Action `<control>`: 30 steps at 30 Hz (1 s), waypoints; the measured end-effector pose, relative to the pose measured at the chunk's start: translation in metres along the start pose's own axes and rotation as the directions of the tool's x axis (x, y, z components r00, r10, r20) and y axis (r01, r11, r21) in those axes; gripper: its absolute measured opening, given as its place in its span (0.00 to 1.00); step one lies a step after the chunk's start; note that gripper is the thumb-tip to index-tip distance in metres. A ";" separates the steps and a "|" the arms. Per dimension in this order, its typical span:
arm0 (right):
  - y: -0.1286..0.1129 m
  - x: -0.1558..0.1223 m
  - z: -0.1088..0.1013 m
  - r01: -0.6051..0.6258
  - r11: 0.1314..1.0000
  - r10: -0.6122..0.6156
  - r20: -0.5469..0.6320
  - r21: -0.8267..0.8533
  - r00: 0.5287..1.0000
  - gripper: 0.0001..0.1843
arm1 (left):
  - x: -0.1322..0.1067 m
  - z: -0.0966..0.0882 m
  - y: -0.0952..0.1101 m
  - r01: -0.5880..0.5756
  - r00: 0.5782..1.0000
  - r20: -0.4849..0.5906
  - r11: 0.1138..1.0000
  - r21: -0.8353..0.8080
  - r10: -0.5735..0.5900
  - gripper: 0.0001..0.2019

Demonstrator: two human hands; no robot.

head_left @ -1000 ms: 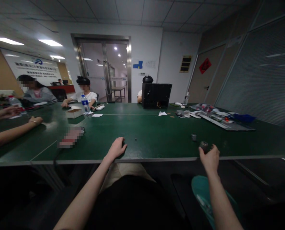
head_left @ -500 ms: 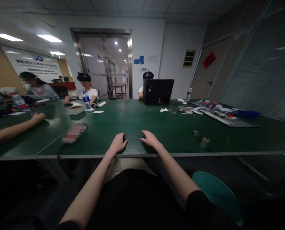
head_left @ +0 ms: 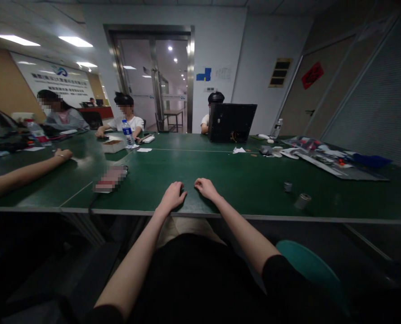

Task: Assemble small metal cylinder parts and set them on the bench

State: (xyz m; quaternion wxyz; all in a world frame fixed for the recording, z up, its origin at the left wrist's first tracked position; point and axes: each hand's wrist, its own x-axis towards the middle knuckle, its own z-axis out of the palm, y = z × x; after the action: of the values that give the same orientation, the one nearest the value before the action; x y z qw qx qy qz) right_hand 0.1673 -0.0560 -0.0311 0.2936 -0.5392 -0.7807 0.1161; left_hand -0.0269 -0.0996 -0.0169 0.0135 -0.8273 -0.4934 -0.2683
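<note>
My left hand (head_left: 174, 195) rests on the green table (head_left: 159, 166) near its front edge. Its thumb stands apart from the fingers, and nothing shows in it. Just to the right, my right hand (head_left: 206, 188) has its fingers drawn together, thumb against the fingertips. Whatever it may hold is too small or hidden to make out. A gap of bare tabletop lies between the two hands. Two small grey metal cylinders, the smaller one (head_left: 287, 186) and the larger one (head_left: 303, 200), stand off to the right of my right hand.
Left of my hands lies a blurred-out pinkish phone-like object (head_left: 110, 179). Another person's arm (head_left: 31, 173) reaches over the table at left. Beyond are a water bottle (head_left: 128, 133), an open box (head_left: 114, 146), a black case (head_left: 232, 122) and a cluttered sheet (head_left: 335, 164). People sit opposite.
The small dark piece that lay between my hands no longer shows on the table. My right hand's fingers have closed together. The view has shifted slightly.
</note>
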 end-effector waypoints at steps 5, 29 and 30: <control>0.008 0.007 0.001 0.007 0.992 -0.007 -0.004 0.125 1.000 0.07 | -0.002 -0.002 0.004 -0.003 1.000 0.017 1.000 0.015 0.003 0.07; -0.003 0.033 0.005 -0.209 0.645 0.039 0.242 0.735 0.970 0.20 | -0.001 -0.002 0.006 0.015 0.996 0.084 1.000 0.007 -0.016 0.07; -0.003 0.032 0.006 -0.216 0.621 0.050 0.237 0.754 0.970 0.20 | -0.002 -0.002 0.005 0.018 0.996 0.085 1.000 0.001 -0.018 0.08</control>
State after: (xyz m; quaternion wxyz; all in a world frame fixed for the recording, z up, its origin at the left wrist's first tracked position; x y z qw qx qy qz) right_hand 0.1538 -0.0270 -0.0239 0.4100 -0.4034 -0.6373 0.5129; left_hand -0.0241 -0.1042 -0.0144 -0.0098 -0.8334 -0.5010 -0.2330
